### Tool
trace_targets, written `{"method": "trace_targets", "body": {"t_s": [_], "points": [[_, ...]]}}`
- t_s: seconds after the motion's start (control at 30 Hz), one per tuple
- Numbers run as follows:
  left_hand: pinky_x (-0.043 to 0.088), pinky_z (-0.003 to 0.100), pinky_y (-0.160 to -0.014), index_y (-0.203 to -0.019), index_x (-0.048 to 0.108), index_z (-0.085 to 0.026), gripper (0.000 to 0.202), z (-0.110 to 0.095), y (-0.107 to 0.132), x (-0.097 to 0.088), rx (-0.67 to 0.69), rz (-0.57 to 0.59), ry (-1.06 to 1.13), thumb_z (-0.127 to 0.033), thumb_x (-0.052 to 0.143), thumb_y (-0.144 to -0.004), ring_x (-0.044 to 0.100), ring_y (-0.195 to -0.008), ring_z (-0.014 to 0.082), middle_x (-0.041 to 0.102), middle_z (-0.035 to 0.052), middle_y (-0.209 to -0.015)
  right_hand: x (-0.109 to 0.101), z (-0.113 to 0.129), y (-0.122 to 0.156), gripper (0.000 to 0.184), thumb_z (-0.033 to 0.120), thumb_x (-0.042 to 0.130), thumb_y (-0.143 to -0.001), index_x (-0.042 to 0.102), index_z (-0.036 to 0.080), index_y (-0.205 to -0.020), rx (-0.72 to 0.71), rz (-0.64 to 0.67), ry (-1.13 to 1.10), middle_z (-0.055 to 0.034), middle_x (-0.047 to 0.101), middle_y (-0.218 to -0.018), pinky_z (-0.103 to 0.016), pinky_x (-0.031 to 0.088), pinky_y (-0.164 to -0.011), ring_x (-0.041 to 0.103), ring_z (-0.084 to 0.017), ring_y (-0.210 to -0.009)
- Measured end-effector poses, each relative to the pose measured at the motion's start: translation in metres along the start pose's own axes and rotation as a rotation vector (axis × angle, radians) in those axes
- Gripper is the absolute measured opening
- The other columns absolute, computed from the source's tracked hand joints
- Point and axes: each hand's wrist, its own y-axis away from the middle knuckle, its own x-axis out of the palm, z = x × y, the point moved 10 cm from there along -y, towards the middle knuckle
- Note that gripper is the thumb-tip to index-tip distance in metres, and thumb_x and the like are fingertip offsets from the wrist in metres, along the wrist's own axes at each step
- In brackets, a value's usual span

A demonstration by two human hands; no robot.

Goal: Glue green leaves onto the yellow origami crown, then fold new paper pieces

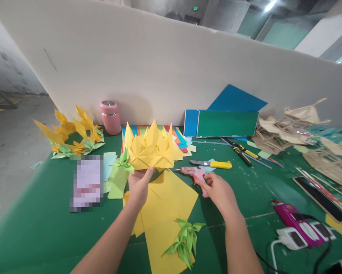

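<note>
My left hand is closed on the lower edge of a yellow folded-paper crown, thumb in front, the other fingers hidden behind it. A green paper leaf piece sits at the crown's left end. My right hand has its fingers around the grip of a pink hot glue gun, whose nozzle points left toward the crown. Below the crown lie yellow paper sheets, and on them several folded green paper leaves. Just beyond the glue gun rests a yellow utility knife.
At the left stand a second paper crown and a pink flask. Pliers lie at the back right near wooden models. A power strip with cords and a phone are at the right. A white partition rises behind.
</note>
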Motion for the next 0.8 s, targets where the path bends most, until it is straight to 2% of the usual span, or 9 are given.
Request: {"method": "trace_targets", "body": {"t_s": [0.07, 0.13, 0.23, 0.33, 0.5, 0.67, 0.8], "points": [[0.052, 0.031, -0.088, -0.102, 0.069, -0.019, 0.05, 0.0, 0.0, 0.0, -0.001, -0.001, 0.018, -0.036, 0.083, -0.058, 0.067, -0.102, 0.0242, 0.074, 0.0092, -0.104, -0.008, 0.009, 0.006, 0.02, 0.04, 0.063, -0.072, 0.06, 0.02, -0.07, -0.059, 0.018, -0.004, -0.0008, 0.06, -0.06, -0.026, 0.039, -0.049, 0.057, -0.017, -0.051], [0.053, 0.031, -0.087, -0.103, 0.069, -0.019, 0.05, -0.002, -0.001, 0.0, 0.002, -0.009, 0.033, -0.035, 0.083, -0.057, 0.067, -0.101, 0.0235, 0.074, 0.0083, -0.103, -0.003, 0.023, 0.019, 0.013, 0.031, 0.057, -0.077, 0.064, 0.021, -0.078, -0.144, 0.173, -0.071, -0.0014, 0.064, -0.069, -0.026, 0.042, -0.054, 0.059, -0.017, -0.056], [0.052, 0.031, -0.089, -0.102, 0.069, -0.02, 0.05, -0.003, 0.0, 0.0, 0.004, -0.021, 0.035, -0.035, 0.083, -0.056, 0.067, -0.102, 0.0239, 0.074, 0.008, -0.101, 0.013, 0.05, 0.051, 0.012, 0.02, 0.055, -0.078, 0.067, 0.023, -0.081, -0.29, 0.479, -0.128, -0.0028, 0.067, -0.083, -0.027, 0.045, -0.061, 0.061, -0.017, -0.068], [0.051, 0.033, -0.091, -0.099, 0.069, -0.019, 0.048, -0.003, 0.001, 0.001, 0.008, -0.016, 0.02, -0.036, 0.083, -0.056, 0.067, -0.102, 0.025, 0.074, 0.0087, -0.1, 0.024, 0.064, 0.078, 0.018, 0.01, 0.058, -0.075, 0.068, 0.023, -0.081, -0.346, 0.644, -0.141, -0.0026, 0.068, -0.089, -0.029, 0.046, -0.075, 0.062, -0.019, -0.083], [0.051, 0.033, -0.09, -0.099, 0.069, -0.019, 0.045, -0.003, 0.0, 0.002, 0.015, 0.014, 0.003, -0.036, 0.081, -0.059, 0.067, -0.101, 0.0243, 0.074, 0.0087, -0.099, 0.033, 0.074, 0.096, 0.028, -0.001, 0.058, -0.072, 0.068, 0.023, -0.083, -0.363, 0.717, -0.113, -0.0027, 0.062, -0.093, -0.03, 0.045, -0.083, 0.057, -0.019, -0.093], [0.051, 0.033, -0.09, -0.098, 0.068, -0.019, 0.045, -0.005, 0.0, 0.003, 0.02, 0.013, -0.007, -0.036, 0.08, -0.058, 0.067, -0.101, 0.0243, 0.074, 0.0084, -0.097, 0.051, 0.093, 0.114, 0.038, -0.004, 0.055, -0.075, 0.073, 0.028, -0.084, -0.525, 0.822, -0.072, -0.0016, 0.056, -0.09, -0.028, 0.041, -0.082, 0.053, -0.018, -0.095], [0.05, 0.033, -0.09, -0.097, 0.069, -0.019, 0.046, -0.006, 0.001, 0.003, 0.022, 0.001, -0.013, -0.037, 0.081, -0.056, 0.067, -0.101, 0.0247, 0.075, 0.0085, -0.093, 0.061, 0.099, 0.112, 0.037, -0.005, 0.053, -0.076, 0.072, 0.027, -0.079, -0.543, 0.802, -0.023, -0.0012, 0.056, -0.09, -0.028, 0.04, -0.082, 0.051, -0.017, -0.095]]}}
